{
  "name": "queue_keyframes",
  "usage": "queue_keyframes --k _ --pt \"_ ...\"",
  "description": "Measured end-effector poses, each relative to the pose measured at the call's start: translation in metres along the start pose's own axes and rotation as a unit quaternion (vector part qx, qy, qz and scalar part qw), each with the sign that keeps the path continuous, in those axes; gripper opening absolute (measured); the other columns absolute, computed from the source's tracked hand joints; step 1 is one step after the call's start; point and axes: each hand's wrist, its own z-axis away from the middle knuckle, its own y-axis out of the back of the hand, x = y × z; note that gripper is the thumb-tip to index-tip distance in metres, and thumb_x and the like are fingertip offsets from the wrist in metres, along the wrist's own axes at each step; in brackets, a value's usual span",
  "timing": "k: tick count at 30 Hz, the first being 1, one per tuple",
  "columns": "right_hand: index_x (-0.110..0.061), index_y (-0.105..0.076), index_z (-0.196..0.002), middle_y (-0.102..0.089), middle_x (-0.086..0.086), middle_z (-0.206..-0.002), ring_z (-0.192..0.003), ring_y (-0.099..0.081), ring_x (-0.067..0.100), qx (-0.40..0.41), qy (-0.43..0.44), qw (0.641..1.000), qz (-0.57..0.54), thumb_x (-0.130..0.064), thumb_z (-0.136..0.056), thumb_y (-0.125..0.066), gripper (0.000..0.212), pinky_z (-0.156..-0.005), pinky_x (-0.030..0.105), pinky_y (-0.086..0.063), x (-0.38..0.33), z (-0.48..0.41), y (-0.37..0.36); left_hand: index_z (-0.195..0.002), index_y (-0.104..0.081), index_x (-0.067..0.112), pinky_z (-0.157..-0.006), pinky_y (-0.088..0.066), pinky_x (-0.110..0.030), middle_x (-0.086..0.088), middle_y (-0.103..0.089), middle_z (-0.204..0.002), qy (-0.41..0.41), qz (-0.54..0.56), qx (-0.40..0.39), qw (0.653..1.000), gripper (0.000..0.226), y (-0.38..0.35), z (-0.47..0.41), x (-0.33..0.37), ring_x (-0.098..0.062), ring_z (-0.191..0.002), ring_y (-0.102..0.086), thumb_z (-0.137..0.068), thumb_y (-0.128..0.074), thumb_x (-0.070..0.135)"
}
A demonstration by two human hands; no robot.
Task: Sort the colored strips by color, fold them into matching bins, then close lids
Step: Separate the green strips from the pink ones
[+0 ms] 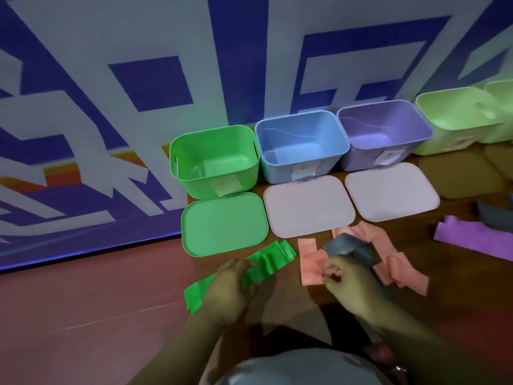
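**Well, green strip (pixel 266 259) sits right under the left hand (pixel 230 284)**

It runs diagonally, near-left to far-right, its far end just short of the green lid (pixel 224 223), with the open green bin (pixel 216 159) straight behind that. Left hand is clearly nearer, fingers curled round the strip's middle. Right hand (pixel 347 276) is off on the pile of pink strips (pixel 408 279) and a gray strip (pixel 347 247), fingers curled in; can't tell what it's got, if anything.
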Motion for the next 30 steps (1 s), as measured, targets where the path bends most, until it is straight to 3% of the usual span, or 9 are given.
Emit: queue_keyframes --k 7,10,12,17,19,23,27,30 --pt "-0.025 -0.066 -0.104 -0.064 -0.007 -0.104 -0.098 -0.064 0.016 0.003 -0.099 0.995 0.007 -0.028 -0.084 -0.070 0.021 -0.088 0.030 -0.050 0.052 0.008 0.029 -0.122 -0.065 0.022 -0.098 -0.046 -0.030 -0.001 -0.062 -0.117 -0.030 0.000 -0.032 0.999 0.048 -0.033 -0.032 0.048 -0.021 -0.110 -0.059 -0.080 -0.064 0.044" --pt "-0.026 -0.065 -0.088 -0.066 -0.003 -0.095 -0.089 -0.066 0.021 0.028 -0.117 0.993 0.009 -0.037 -0.077 -0.067 0.016 -0.080 0.037 -0.053 0.079 0.017 0.037 -0.121 -0.065 0.023 -0.095 -0.043 -0.025 -0.001 -0.061 -0.114 -0.057 -0.009 -0.057 0.997 0.042 -0.049 -0.048 0.072 -0.021 -0.107 -0.059 -0.079 -0.069 0.032" --pt "-0.024 -0.066 -0.090 -0.066 0.000 -0.095 -0.087 -0.065 0.023 0.054 -0.135 0.989 -0.001 -0.040 -0.072 -0.069 0.024 -0.078 0.039 -0.053 0.097 0.024 0.039 -0.121 -0.064 0.025 -0.094 -0.041 -0.024 0.000 -0.060 -0.114 -0.072 -0.025 -0.073 0.994 0.044 -0.060 -0.058 0.088 -0.021 -0.107 -0.057 -0.077 -0.069 0.028" --pt "-0.025 -0.060 -0.079 -0.057 -0.008 -0.078 -0.074 -0.057 0.012 0.007 -0.148 0.989 0.011 -0.036 -0.070 -0.071 0.018 -0.063 0.025 -0.037 0.114 0.037 0.050 -0.128 -0.061 0.024 -0.095 -0.045 -0.030 -0.003 -0.060 -0.122 -0.108 -0.096 -0.122 0.982 0.056 -0.093 -0.090 0.115 -0.026 -0.110 -0.057 -0.076 -0.055 0.044" --pt "-0.020 -0.060 -0.077 -0.058 -0.007 -0.078 -0.073 -0.058 0.013 -0.002 -0.144 0.989 -0.032 -0.027 -0.067 -0.074 0.019 -0.063 0.026 -0.041 0.120 0.041 0.049 -0.130 -0.059 0.027 -0.099 -0.043 -0.032 -0.002 -0.059 -0.127 -0.116 -0.106 -0.135 0.978 0.056 -0.102 -0.100 0.129 -0.025 -0.115 -0.055 -0.078 -0.053 0.049" --pt "-0.027 -0.049 -0.074 -0.057 -0.009 -0.078 -0.070 -0.056 0.008 -0.011 -0.142 0.987 -0.072 -0.030 -0.065 -0.068 0.021 -0.061 0.026 -0.045 0.129 0.043 0.040 -0.138 -0.051 0.032 -0.103 -0.041 -0.033 0.002 -0.051 -0.136 -0.094 -0.129 -0.130 0.978 0.058 -0.118 -0.115 0.150 -0.021 -0.124 -0.048 -0.084 -0.069 0.044" --pt "-0.029 -0.044 -0.076 -0.056 -0.008 -0.078 -0.069 -0.056 0.012 -0.003 -0.153 0.984 -0.092 -0.030 -0.066 -0.061 0.021 -0.059 0.026 -0.043 0.132 0.038 0.030 -0.149 -0.035 0.036 -0.103 -0.042 -0.036 -0.001 -0.045 -0.142 -0.055 -0.157 -0.161 0.973 0.073 -0.127 -0.129 0.158 -0.024 -0.130 -0.045 -0.084 -0.068 0.043" --pt "-0.028 -0.047 -0.082 -0.059 -0.005 -0.081 -0.073 -0.060 0.016 -0.004 -0.159 0.982 -0.098 -0.025 -0.068 -0.061 0.020 -0.064 0.032 -0.050 0.132 0.036 0.030 -0.149 -0.031 0.039 -0.105 -0.041 -0.038 0.000 -0.043 -0.144 -0.027 -0.171 -0.166 0.971 0.073 -0.131 -0.132 0.160 -0.025 -0.131 -0.043 -0.085 -0.064 0.041"
